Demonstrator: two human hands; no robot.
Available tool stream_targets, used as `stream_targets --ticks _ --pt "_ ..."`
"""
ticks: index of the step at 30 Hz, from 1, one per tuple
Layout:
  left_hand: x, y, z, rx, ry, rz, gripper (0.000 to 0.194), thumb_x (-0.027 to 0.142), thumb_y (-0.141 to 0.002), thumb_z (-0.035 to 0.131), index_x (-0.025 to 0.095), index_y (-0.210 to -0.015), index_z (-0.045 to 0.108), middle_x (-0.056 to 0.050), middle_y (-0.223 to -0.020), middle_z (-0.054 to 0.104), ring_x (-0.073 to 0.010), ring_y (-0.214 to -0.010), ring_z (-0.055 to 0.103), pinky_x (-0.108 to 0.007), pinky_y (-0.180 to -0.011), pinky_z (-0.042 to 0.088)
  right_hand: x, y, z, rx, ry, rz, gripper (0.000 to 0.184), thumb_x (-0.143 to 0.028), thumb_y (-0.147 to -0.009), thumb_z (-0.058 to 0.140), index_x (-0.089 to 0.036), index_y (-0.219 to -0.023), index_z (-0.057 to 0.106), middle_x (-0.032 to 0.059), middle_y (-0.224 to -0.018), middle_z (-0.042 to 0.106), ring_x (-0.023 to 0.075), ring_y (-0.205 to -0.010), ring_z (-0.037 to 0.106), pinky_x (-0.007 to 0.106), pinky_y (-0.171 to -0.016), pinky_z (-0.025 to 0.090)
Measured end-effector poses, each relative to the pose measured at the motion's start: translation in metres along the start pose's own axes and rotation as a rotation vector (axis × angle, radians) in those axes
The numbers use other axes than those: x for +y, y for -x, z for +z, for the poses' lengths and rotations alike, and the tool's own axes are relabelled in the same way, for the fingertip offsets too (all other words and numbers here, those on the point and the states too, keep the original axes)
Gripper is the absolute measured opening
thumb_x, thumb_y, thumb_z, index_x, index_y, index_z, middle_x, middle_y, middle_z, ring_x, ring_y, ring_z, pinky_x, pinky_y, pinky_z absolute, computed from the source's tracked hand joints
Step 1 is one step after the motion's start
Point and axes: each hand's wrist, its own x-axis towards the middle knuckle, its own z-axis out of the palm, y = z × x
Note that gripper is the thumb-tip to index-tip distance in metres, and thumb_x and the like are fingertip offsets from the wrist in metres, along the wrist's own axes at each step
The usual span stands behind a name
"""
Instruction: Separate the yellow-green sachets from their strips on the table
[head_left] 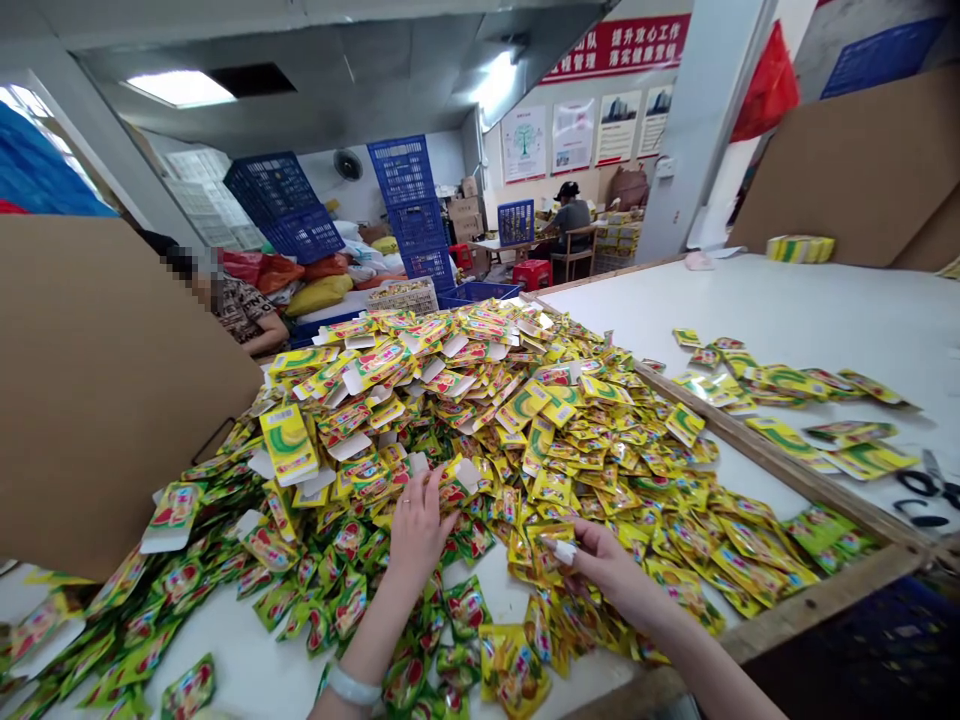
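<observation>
My left hand reaches over the pile with its fingers apart. Its fingertips are at a small open-flapped carton, and I cannot tell whether they grip it. Below it lie green candy packets with red melon pictures. My right hand, with a white wrapping on one digit, has its fingers pinched on a yellow packet at the edge of the yellow heap. Loose yellow packets spread to the right. Many small yellow cartons, some with open white flaps, are heaped behind both hands.
A wooden strip borders the heap on the right. Beyond it are flattened cartons and black-handled scissors. Cardboard stands at left, beside a person. Blue crates and another seated person are behind.
</observation>
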Motion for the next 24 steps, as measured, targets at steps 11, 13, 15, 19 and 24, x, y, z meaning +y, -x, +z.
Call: stream_targets --ticks 11,13,15,19,24 --pt "0.005 -0.025 -0.041 0.017 0.629 -0.29 0.059 0.039 -0.077 0.056 0.022 -0.128 0.033 -0.012 -0.128 0.051 -0.0229 -0.116 0.05 -0.039 -0.096 0.042 0.0 0.005 -0.007 0.017 -0.001 -0.009 0.032 -0.045 -0.069 0.067 -0.017 -0.079 0.057 -0.0055 -0.057 0.053 0.0059 -0.042 0.046 0.017 -0.038 0.033" --pt "0.005 -0.02 -0.038 -0.055 0.906 -0.4 0.062 0.041 -0.073 0.06 0.019 -0.126 0.037 -0.014 -0.127 0.052 -0.0242 -0.115 0.052 -0.038 -0.095 0.043 -0.001 0.003 -0.007 0.023 -0.007 -0.01 0.035 -0.045 -0.069 0.068 -0.017 -0.088 0.058 -0.0057 -0.057 0.053 0.0063 -0.042 0.047 0.018 -0.039 0.035" --pt "0.005 -0.014 -0.034 -0.111 1.021 -0.458 0.061 0.045 -0.069 0.061 0.015 -0.12 0.044 -0.015 -0.122 0.056 -0.0258 -0.11 0.055 -0.037 -0.089 0.048 -0.008 0.001 -0.004 0.001 0.003 -0.02 0.04 -0.045 -0.069 0.068 -0.019 -0.098 0.058 -0.0058 -0.059 0.053 0.0065 -0.042 0.048 0.018 -0.039 0.037" --pt "0.012 -0.006 -0.035 -0.143 1.101 -0.477 0.058 0.043 -0.065 0.066 0.015 -0.112 0.047 -0.014 -0.117 0.059 -0.0256 -0.107 0.057 -0.037 -0.089 0.048 -0.031 -0.005 0.007 -0.146 0.083 -0.091 0.034 -0.042 -0.072 0.066 -0.022 -0.099 0.061 0.0036 -0.098 0.06 0.0047 -0.047 0.052 0.018 -0.041 0.042" --pt "0.03 -0.003 -0.042 -0.234 1.238 -0.439 0.049 0.039 -0.066 0.067 0.017 -0.106 0.047 -0.01 -0.1 0.067 -0.024 -0.095 0.063 -0.037 -0.083 0.05 -0.035 -0.02 0.027 -0.427 0.078 -0.042 0.037 -0.042 -0.071 0.067 -0.018 -0.099 0.062 0.0048 -0.086 0.065 0.0084 -0.051 0.057 0.018 -0.041 0.044"
